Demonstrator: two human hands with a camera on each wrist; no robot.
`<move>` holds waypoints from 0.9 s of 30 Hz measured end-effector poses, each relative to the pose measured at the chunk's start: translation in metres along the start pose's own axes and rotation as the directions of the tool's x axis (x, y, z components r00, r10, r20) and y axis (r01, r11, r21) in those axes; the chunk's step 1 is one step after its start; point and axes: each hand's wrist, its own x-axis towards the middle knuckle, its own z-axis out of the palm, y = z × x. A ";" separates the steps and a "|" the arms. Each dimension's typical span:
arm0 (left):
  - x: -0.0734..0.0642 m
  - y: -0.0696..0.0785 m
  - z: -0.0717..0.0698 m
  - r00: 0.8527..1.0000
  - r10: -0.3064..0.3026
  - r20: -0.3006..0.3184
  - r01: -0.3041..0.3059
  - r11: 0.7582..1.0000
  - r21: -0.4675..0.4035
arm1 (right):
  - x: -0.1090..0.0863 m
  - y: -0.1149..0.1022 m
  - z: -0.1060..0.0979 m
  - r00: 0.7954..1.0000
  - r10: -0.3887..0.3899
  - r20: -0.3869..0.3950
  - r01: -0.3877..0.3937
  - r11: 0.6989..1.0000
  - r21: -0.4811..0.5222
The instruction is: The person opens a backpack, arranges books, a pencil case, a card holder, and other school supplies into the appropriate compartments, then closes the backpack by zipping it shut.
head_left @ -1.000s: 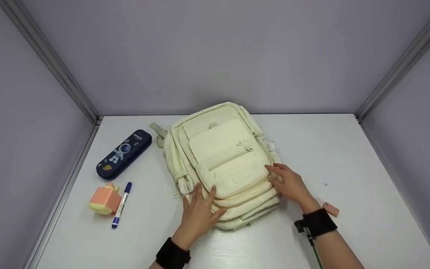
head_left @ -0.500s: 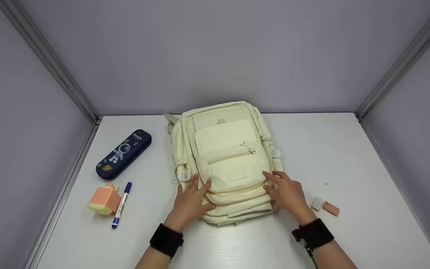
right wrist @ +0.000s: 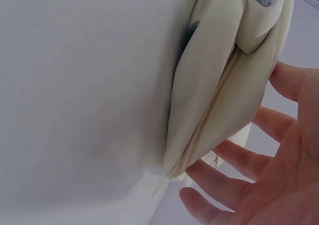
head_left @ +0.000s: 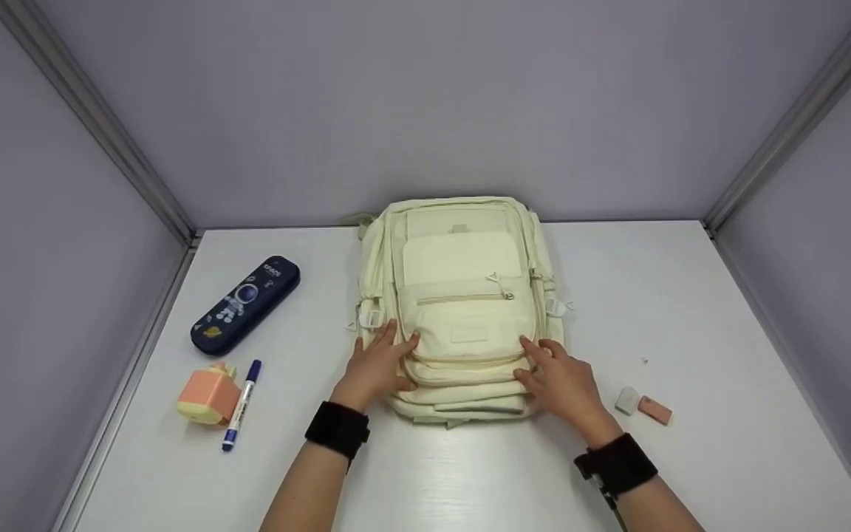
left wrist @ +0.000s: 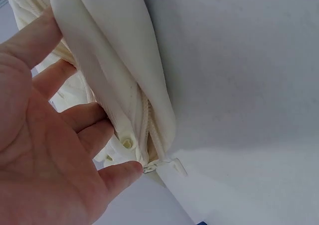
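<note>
A cream backpack (head_left: pixel 470 310) lies on its back on the white table, its front pocket facing up and its top toward the rear wall. My left hand (head_left: pixel 374 369) rests with spread fingers on its lower left side, and my right hand (head_left: pixel 564 380) touches the lower right side the same way. In the left wrist view, the fingertips press into the bag's fabric (left wrist: pixel 114 50) near a zipper. The right wrist view has fairly straight fingers (right wrist: pixel 239 157) against the bag's edge (right wrist: pixel 214 90). The bag's underside is hidden.
At the left lie a dark blue astronaut pencil case (head_left: pixel 246 304), an orange and yellow box-shaped item (head_left: pixel 208 397) and a blue-capped marker (head_left: pixel 241 406). A white eraser-like block (head_left: pixel 626 400) and a pink one (head_left: pixel 654 411) lie at the right. Walls enclose the table.
Both hands have turned the backpack from a tilt to nearly straight and shifted it slightly toward the rear wall. The white block beside the right wrist has come into view.
</note>
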 end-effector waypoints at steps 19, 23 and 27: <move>0.021 -0.004 -0.006 1.000 0.001 -0.023 -0.001 1.000 -0.009 | 0.013 -0.001 -0.001 0.998 0.028 0.062 -0.026 0.999 -0.027; 0.021 -0.009 -0.004 0.998 0.038 -0.056 -0.041 0.998 -0.046 | 0.015 -0.004 -0.003 0.998 0.029 0.057 -0.029 1.000 0.002; 0.019 -0.018 -0.007 0.994 0.081 -0.077 -0.096 0.969 -0.226 | 0.018 -0.006 -0.003 0.999 0.007 0.051 -0.007 1.000 0.008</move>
